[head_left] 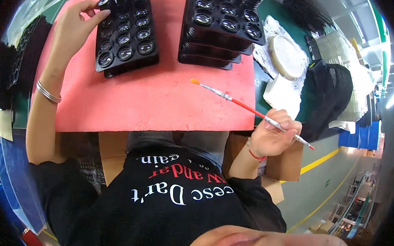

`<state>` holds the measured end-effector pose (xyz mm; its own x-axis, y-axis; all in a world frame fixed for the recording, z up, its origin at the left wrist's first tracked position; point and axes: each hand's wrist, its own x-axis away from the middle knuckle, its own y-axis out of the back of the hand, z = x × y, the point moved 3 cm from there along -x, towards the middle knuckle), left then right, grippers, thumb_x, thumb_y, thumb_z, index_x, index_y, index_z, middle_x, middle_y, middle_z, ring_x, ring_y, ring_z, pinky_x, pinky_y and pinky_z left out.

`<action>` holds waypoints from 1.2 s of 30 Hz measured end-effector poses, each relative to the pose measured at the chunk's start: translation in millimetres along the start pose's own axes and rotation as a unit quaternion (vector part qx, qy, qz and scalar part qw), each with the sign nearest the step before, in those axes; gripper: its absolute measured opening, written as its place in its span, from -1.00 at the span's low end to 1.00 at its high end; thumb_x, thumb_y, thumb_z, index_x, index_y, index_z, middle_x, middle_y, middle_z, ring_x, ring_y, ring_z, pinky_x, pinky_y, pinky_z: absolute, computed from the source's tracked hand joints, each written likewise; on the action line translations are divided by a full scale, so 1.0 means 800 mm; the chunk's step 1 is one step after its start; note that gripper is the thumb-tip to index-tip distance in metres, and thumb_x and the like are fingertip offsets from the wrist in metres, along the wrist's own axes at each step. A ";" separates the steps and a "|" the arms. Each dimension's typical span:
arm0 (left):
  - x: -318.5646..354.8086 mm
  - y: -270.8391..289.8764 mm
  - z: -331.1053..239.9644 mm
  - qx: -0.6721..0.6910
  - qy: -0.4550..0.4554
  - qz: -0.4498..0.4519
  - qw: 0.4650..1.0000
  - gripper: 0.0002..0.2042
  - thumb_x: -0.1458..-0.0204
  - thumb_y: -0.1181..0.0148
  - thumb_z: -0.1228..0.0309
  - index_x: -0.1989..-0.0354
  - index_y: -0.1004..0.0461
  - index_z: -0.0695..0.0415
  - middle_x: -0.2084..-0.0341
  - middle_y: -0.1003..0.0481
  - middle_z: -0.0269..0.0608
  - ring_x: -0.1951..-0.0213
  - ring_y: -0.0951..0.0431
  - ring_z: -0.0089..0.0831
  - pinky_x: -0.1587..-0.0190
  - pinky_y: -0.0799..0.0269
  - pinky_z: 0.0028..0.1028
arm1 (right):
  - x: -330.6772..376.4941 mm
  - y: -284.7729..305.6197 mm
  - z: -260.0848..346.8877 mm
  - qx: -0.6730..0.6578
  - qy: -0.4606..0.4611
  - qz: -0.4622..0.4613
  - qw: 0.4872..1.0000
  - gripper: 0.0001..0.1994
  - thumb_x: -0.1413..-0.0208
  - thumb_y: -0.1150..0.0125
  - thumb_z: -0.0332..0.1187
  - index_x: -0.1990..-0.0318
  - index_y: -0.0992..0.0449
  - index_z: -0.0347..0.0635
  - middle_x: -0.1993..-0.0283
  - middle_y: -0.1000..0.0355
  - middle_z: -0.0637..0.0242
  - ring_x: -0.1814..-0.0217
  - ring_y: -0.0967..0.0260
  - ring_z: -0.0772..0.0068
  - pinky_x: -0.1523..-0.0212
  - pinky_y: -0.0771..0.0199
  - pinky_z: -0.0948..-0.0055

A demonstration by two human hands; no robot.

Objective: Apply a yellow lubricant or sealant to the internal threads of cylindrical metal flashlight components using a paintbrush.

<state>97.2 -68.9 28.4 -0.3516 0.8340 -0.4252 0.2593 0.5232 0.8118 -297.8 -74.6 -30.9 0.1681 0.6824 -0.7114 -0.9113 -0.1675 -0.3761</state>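
My left hand point(74, 25) rests at the left edge of a black tray point(106, 41) that holds several round glass lenses in its wells; thumb and fingers touch the tray's rim. My right hand point(275, 137) grips a thin paintbrush point(247, 108) with a red handle and an orange tip, held off the mat's right corner, its tip pointing up-left over the pink mat point(153, 93). A stack of similar black lens trays point(220, 29) stands to the right of the first tray.
White cloths and a round white plate point(287, 56) lie right of the mat, next to a black mesh item point(329, 95). Stacks of empty black trays point(25, 54) sit at the left. Cardboard boxes point(284, 164) are below the table edge.
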 end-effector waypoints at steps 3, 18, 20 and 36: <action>-0.002 0.005 -0.008 -0.025 -0.006 -0.004 1.000 -0.70 0.18 -0.15 0.17 0.38 -0.47 0.17 0.67 -0.33 -0.39 0.61 -0.27 -0.58 0.51 -0.18 -0.57 | -0.002 -0.001 0.001 0.004 -0.003 0.012 1.000 -0.75 -0.12 0.24 -0.24 0.51 -0.17 -0.18 0.74 -0.07 0.39 0.68 0.05 0.59 0.62 0.11 0.59; -0.019 0.053 -0.107 -0.162 -0.030 0.025 0.986 -0.61 0.19 -0.14 0.07 0.53 -0.48 0.24 0.65 -0.42 -0.16 0.57 -0.39 -0.42 0.47 -0.26 -0.47 | -0.001 0.007 0.002 0.005 0.019 0.019 1.000 -0.74 -0.13 0.22 -0.22 0.48 -0.20 -0.21 0.76 -0.09 0.33 0.73 0.01 0.56 0.68 0.07 0.59; -0.025 0.053 -0.135 -0.093 -0.145 -0.019 0.985 -0.63 0.16 -0.14 0.11 0.46 -0.47 0.25 0.64 -0.41 -0.18 0.54 -0.38 -0.47 0.43 -0.25 -0.53 | -0.003 0.003 0.003 -0.005 0.017 0.025 1.000 -0.74 -0.13 0.21 -0.22 0.48 -0.20 -0.21 0.76 -0.10 0.32 0.73 0.01 0.55 0.67 0.06 0.59; -0.042 -0.011 -0.224 0.060 -0.237 -0.020 0.969 -0.66 0.19 -0.17 0.21 0.28 -0.38 0.17 0.52 -0.43 -0.23 0.46 -0.42 -0.49 0.38 -0.30 -0.50 | -0.005 0.014 0.002 -0.095 -0.030 0.055 0.994 -0.70 -0.13 0.19 -0.16 0.44 -0.27 -0.22 0.67 -0.20 0.33 0.65 -0.07 0.52 0.61 -0.06 0.54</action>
<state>-54.7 -133.2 107.1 0.0826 0.7840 -0.6152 0.3665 0.5502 0.7503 -309.2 -77.5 -31.2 0.0435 0.6922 -0.7204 -0.8349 -0.3708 -0.4067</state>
